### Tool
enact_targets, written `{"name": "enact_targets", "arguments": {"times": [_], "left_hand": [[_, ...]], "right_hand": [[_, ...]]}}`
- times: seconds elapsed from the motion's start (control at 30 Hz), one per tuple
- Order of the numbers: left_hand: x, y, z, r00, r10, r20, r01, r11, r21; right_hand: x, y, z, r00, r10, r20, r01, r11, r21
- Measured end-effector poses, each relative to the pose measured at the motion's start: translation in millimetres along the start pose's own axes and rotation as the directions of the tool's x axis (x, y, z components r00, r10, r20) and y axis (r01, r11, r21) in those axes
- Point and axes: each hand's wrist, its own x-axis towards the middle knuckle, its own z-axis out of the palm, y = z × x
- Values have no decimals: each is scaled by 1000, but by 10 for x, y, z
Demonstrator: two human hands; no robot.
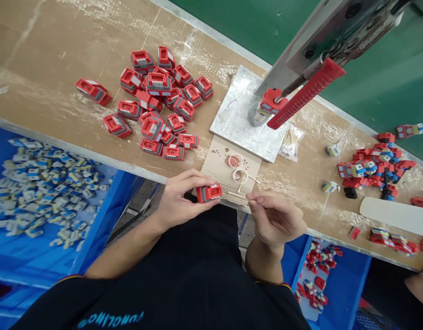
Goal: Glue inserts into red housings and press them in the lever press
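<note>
Between the thumb and fingers of my left hand [185,197] is a red and grey plastic part [208,193], its hollow side facing up, at the bench's front edge. My right hand [275,213] pinches the end of a thin wooden stick [237,195], whose other end points left towards the part. Just beyond the hands lies a cardboard sheet [211,166] with two small round containers, one with red contents [233,160] and one pale [239,176]. Similar red and grey parts [158,82] are heaped at the back left.
A press with a red handle [305,94] stands on a metal plate [232,107]. Beside it lies a bag of sticks [291,142]. Assembled red and blue pieces [376,165] are at the right. Blue bins [104,220] flank me below the bench; a person's arm [419,286] shows lower right.
</note>
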Motion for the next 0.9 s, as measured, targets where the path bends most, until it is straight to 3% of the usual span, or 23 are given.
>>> {"name": "enact_targets", "arguments": {"times": [0.27,0.73,0.9], "left_hand": [[-4,31,-11,1000,7,20,-8,999,42],[11,33,-19,999,24,28,-25,999,28],[0,25,-1,999,34,25,-34,999,20]], "right_hand": [[37,-1,123,998,-14,67,10,998,59],[66,-34,84,993,-28,117,23,998,50],[60,-67,105,998,-19,63,13,995,104]]}}
